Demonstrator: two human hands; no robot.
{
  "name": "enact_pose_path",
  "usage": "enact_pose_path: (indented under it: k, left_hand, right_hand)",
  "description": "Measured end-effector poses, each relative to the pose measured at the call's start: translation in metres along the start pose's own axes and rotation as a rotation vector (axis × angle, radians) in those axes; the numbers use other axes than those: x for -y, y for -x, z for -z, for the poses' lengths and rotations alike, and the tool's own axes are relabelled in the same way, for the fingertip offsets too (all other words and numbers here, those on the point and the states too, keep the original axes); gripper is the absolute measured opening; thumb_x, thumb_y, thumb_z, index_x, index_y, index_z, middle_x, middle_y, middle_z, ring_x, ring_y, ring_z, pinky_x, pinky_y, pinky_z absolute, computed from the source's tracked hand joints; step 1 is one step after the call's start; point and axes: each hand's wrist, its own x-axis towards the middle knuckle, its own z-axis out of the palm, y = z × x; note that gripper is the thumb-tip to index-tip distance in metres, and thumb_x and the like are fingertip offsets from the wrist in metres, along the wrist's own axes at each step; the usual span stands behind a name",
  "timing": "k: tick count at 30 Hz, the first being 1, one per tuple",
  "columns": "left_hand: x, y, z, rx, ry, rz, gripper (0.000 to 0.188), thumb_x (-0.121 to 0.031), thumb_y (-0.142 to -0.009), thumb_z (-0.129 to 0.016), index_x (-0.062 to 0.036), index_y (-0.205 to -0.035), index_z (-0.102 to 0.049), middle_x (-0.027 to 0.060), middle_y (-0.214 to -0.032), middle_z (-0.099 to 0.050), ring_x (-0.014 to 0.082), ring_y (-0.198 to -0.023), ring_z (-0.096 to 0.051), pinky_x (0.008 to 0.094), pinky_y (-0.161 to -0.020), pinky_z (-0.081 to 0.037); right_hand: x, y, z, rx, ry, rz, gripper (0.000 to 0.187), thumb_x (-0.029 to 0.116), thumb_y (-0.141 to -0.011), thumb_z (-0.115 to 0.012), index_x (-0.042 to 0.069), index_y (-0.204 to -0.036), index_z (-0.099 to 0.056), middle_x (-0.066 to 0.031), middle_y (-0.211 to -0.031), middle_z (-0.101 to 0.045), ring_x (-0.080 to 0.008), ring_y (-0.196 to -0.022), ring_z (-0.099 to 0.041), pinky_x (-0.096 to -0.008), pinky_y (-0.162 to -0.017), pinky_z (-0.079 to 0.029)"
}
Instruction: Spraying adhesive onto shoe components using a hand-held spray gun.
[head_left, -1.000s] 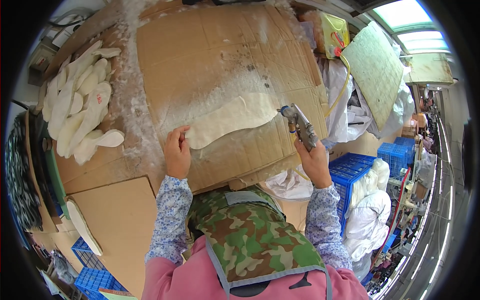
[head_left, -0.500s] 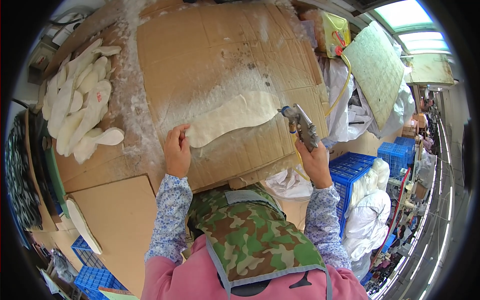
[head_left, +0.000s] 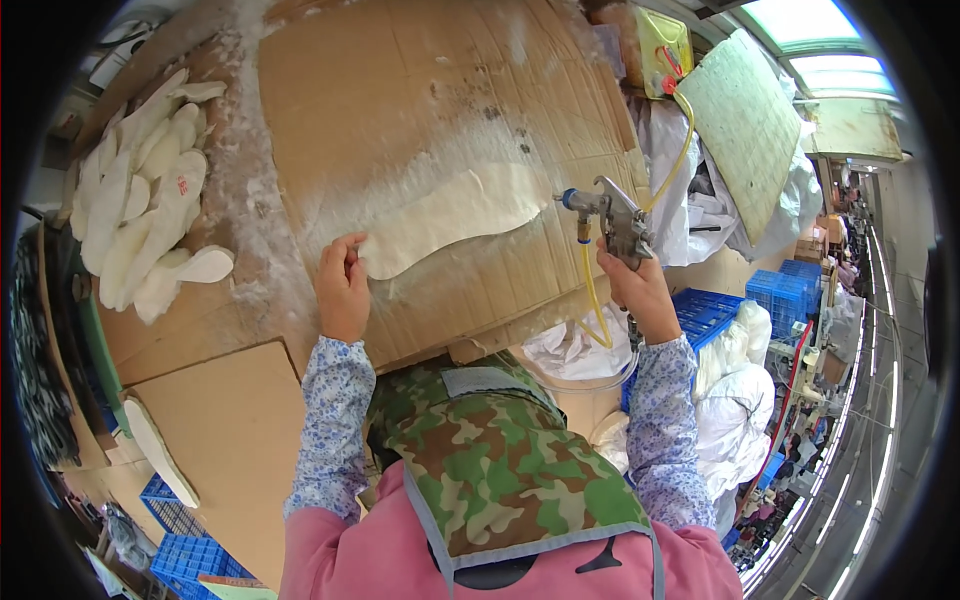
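Note:
A long cream insole (head_left: 455, 222), felt-like on its upper face, lies across the cardboard in front of me. My left hand (head_left: 343, 290) pinches its left end between thumb and fingers. To the right, my right hand (head_left: 640, 292) is wrapped round the grip of a metal spray gun (head_left: 626, 228). The gun's blue-ringed nozzle points left at the insole's right end, a short gap away from it. A yellow hose (head_left: 588, 290) hangs from below the nozzle.
A heap of similar insoles (head_left: 150, 200) lies at the left, on a board dusted with white fluff. A single insole (head_left: 160, 450) rests on cardboard lower down. Beyond the gun stand a yellow canister (head_left: 665, 45), a leaning pale board (head_left: 745, 130) and a blue crate (head_left: 705, 312).
My right hand has shifted right with the spray gun, which has turned to point more squarely left. In the picture, the insole and my left hand sit slightly farther left.

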Motion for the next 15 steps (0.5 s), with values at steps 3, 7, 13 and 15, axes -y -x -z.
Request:
enact_pose_path:
  k: [3, 7, 13, 15]
  left_hand:
    - [-0.0014, -0.0003, 0.0004, -0.001, -0.017, -0.009, 0.031, 0.006, -0.079, -0.052, -0.0042, -0.107, -0.060, 0.0075, -0.084, -0.049, 0.0199, -0.076, -0.049, 0.0311, -0.070, -0.043]
    - [-0.0030, 0.0003, 0.0009, -0.001, -0.032, -0.005, 0.031, 0.006, -0.079, -0.052, -0.0044, -0.107, -0.060, 0.0075, -0.084, -0.050, 0.0198, -0.076, -0.050, 0.0315, -0.070, -0.043]
    - [-0.0009, 0.0011, -0.0001, -0.020, -0.025, -0.013, 0.031, 0.006, -0.079, -0.053, -0.0045, -0.107, -0.060, 0.0074, -0.084, -0.050, 0.0200, -0.076, -0.050, 0.0314, -0.070, -0.044]
    - [-0.0007, 0.0000, -0.0016, -0.020, -0.012, -0.013, 0.031, 0.006, -0.078, -0.053, -0.0045, -0.106, -0.061, 0.0074, -0.084, -0.050, 0.0201, -0.076, -0.050, 0.0315, -0.070, -0.044]
  right_hand:
    - [0.0022, 0.0009, 0.0012, 0.007, -0.017, -0.018, 0.022, 0.016, -0.088, -0.063, 0.003, -0.106, -0.060, 0.0091, -0.061, -0.043, -0.0011, -0.044, -0.032, -0.0212, -0.040, -0.024]
    - [0.0029, 0.0010, -0.0010, 0.036, -0.037, -0.026, 0.023, 0.017, -0.088, -0.063, 0.002, -0.106, -0.060, 0.0092, -0.061, -0.043, -0.0012, -0.044, -0.031, -0.0212, -0.040, -0.024]
    - [0.0059, -0.0022, -0.0031, 0.057, -0.012, -0.039, 0.023, 0.016, -0.088, -0.063, 0.002, -0.106, -0.059, 0.0089, -0.063, -0.043, -0.0014, -0.044, -0.031, -0.0212, -0.040, -0.024]
    - [0.0023, -0.0041, -0.0023, 0.057, 0.000, -0.023, 0.023, 0.016, -0.088, -0.063, 0.002, -0.106, -0.059, 0.0088, -0.063, -0.043, -0.0014, -0.045, -0.031, -0.0212, -0.040, -0.024]
